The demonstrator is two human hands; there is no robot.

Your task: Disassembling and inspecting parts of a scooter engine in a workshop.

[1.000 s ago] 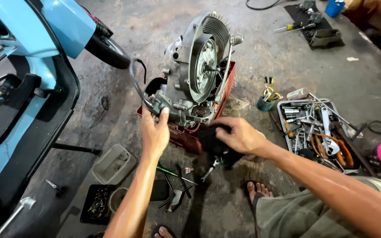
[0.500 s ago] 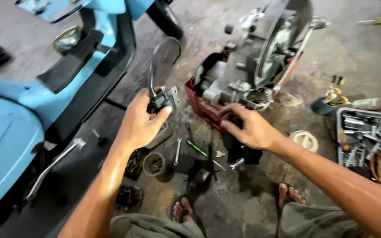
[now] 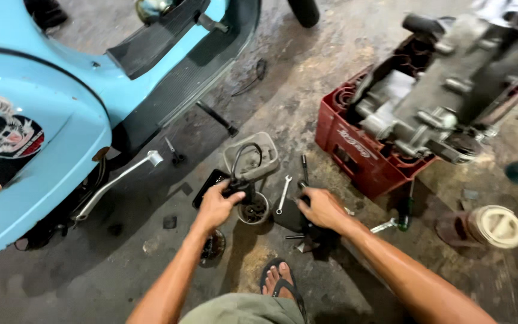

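Observation:
My left hand (image 3: 217,206) grips a small dark engine part with a black looped cable (image 3: 242,163) rising from it, held just over a round metal cup (image 3: 253,209) on the concrete floor. A grey plastic tray (image 3: 252,157) lies just beyond. My right hand (image 3: 321,207) rests on a dark cloth or part (image 3: 298,221) on the floor, fingers curled over it. A silver spanner (image 3: 282,195) lies between the two hands. A scooter engine (image 3: 445,96) sits tilted in a red plastic crate (image 3: 355,153) at the upper right.
A light blue scooter body (image 3: 43,132) fills the left side, its silver kick lever (image 3: 121,175) sticking out low. A round white lid (image 3: 496,227) and a green-handled tool (image 3: 404,210) lie right of the crate. My sandalled foot (image 3: 278,282) is below the hands.
The view has swung down and left from the engine to the floor. My left hand brought the cabled part away from the engine down over the metal cup. My right hand dropped to the floor.

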